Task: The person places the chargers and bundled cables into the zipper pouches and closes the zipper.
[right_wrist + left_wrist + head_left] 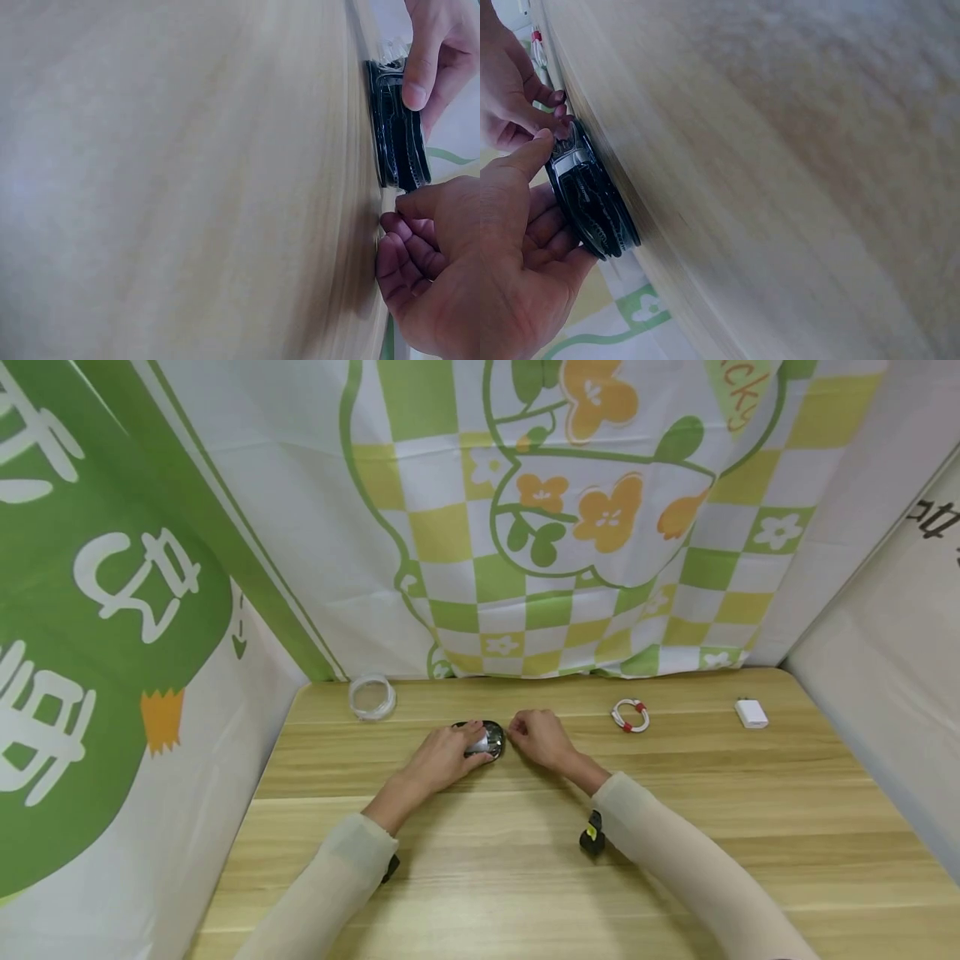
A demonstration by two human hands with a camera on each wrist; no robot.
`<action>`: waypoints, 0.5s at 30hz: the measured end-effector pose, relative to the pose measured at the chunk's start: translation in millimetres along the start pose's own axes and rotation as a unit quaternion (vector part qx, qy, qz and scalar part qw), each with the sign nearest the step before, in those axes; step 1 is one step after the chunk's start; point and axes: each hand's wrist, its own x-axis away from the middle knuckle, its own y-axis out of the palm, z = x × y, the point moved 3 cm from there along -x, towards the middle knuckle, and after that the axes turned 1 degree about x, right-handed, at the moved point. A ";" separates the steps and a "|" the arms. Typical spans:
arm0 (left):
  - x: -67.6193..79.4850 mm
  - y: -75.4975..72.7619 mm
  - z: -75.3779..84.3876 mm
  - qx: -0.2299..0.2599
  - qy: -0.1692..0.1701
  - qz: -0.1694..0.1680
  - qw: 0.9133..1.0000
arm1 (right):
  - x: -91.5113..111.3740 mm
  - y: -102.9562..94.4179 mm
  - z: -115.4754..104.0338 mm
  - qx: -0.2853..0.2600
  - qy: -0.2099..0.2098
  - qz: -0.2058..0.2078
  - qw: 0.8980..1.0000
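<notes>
Wood-grain table (480, 860), printed cloth (495, 568) behind. L hand (447, 753) grips the black clear-topped device (492, 739) nr the far edge; R hand (542, 737) has fingers curled at its R end, can't tell if pinching. Prob. best: L firm, R fingertips light. Clear coil (388, 702) lies L, red-tied white cable (616, 713) & white plug adapter (752, 713) R, all apart from hands; R fingers partly hide the contact pt.

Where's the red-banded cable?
Head view: the cable lies near the far edge of the table, right of centre, between the right grip and the white charger.

black case (589, 199): glossy plastic | table (480, 852): wood-grain, smooth | curtain (465, 568): creased cloth | adapter (752, 714): plastic
</notes>
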 end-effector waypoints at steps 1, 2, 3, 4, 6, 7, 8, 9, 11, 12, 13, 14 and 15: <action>0.3 0.3 -0.6 0.006 0.000 -0.004 1.000 | 0.9 0.5 0.9 -0.001 -0.002 -0.001 1.000; 0.7 0.4 -1.2 0.012 0.000 -0.006 1.000 | 2.0 0.8 1.6 -0.002 -0.005 -0.002 1.000; 1.3 0.3 -1.8 0.020 0.000 -0.009 1.000 | 3.2 1.3 2.3 -0.003 -0.008 -0.003 1.000; 1.8 0.3 -2.4 0.026 0.000 -0.012 1.000 | 4.5 1.5 2.7 -0.005 -0.011 -0.004 1.000; 3.0 -0.2 -3.3 0.039 0.000 -0.015 0.999 | 7.4 1.8 3.4 -0.008 -0.013 -0.006 1.000; 3.4 -0.9 -3.5 0.043 0.000 -0.014 0.999 | 8.9 1.7 3.5 -0.011 -0.014 -0.007 1.000; 3.8 -1.7 -3.5 0.047 0.001 -0.011 0.999 | 10.6 1.6 3.5 -0.014 -0.015 -0.007 1.000; 4.0 -2.7 -3.4 0.049 0.002 -0.008 0.999 | 12.0 1.5 3.3 -0.016 -0.015 -0.008 1.000; 4.1 -4.5 -2.9 0.048 0.002 -0.001 0.999 | 14.7 1.3 2.5 -0.019 -0.015 -0.010 1.000; 4.0 -5.4 -2.6 0.047 0.001 0.002 0.999 | 15.8 1.2 1.9 -0.019 -0.014 -0.010 1.000; 3.9 -6.2 -2.1 0.045 0.000 0.004 0.999 | 17.2 0.9 1.2 -0.020 -0.013 -0.010 1.000; 4.0 -6.6 -1.7 0.043 -0.001 0.005 0.999 | 18.5 0.6 0.3 -0.021 -0.013 -0.011 1.000; 4.1 -6.8 -1.2 0.041 -0.003 0.006 0.999 | 19.7 0.4 -0.7 -0.021 -0.013 -0.012 1.000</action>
